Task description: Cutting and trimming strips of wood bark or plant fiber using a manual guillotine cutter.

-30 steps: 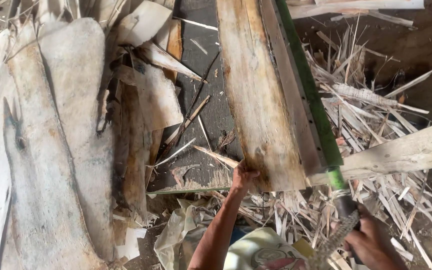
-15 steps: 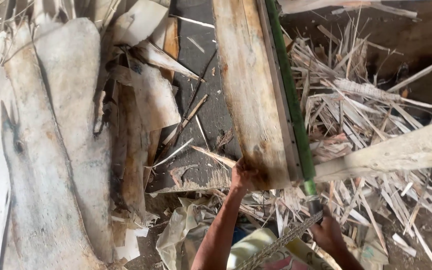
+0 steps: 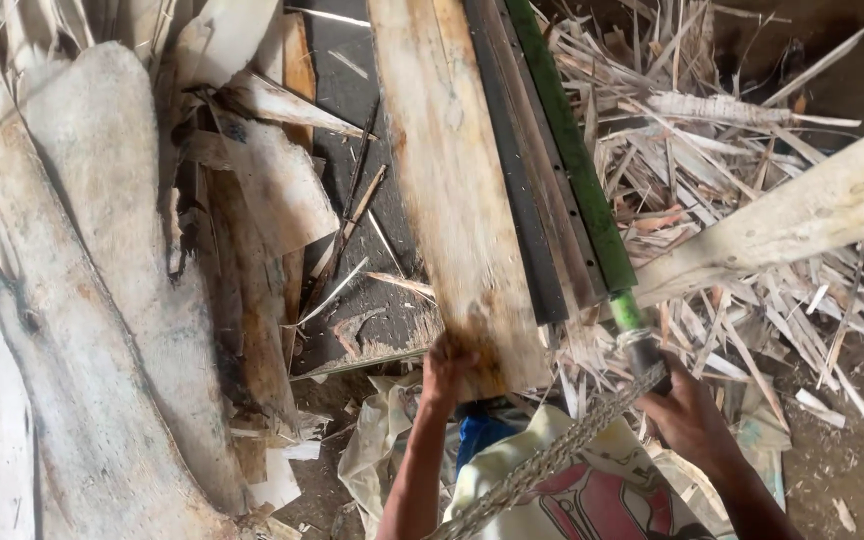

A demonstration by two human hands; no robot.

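Bare forearms, no sleeves, cream garment with red-and-black print, blue fabric beneath

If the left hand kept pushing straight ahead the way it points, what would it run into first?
The left hand already rests on the near end of the wooden plank; straight ahead lies only that plank's surface.

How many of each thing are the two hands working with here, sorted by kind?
Wooden plank, under the left hand: 1
Green-handled long blade, gripped by the right hand: 1
Braided rope: 1
Pale beam: 1
Total: 4
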